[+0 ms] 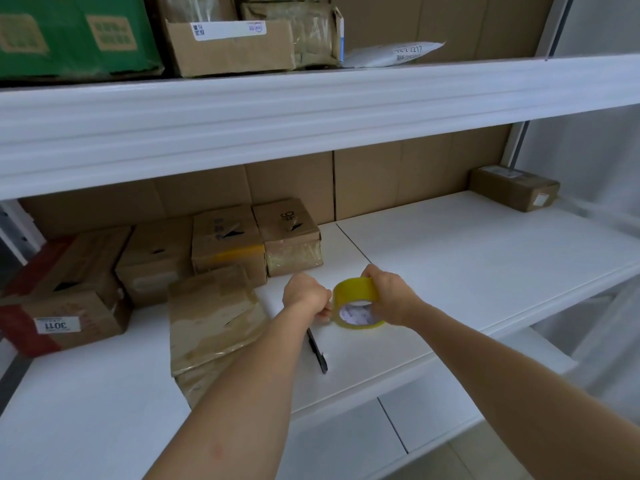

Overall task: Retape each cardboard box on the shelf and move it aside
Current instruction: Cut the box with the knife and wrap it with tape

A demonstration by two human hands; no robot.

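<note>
Head view looks down on a white shelf crossing mid-frame, with a cluster of cardboard boxes at centre left and a flat taped box lying nearest, lower left of centre. One small box sits alone at far right. Centre frame, the right hand grips a yellow tape roll while the left hand pinches, apparently, its loose end. A black pen, possibly a cutter, lies just below.
</note>
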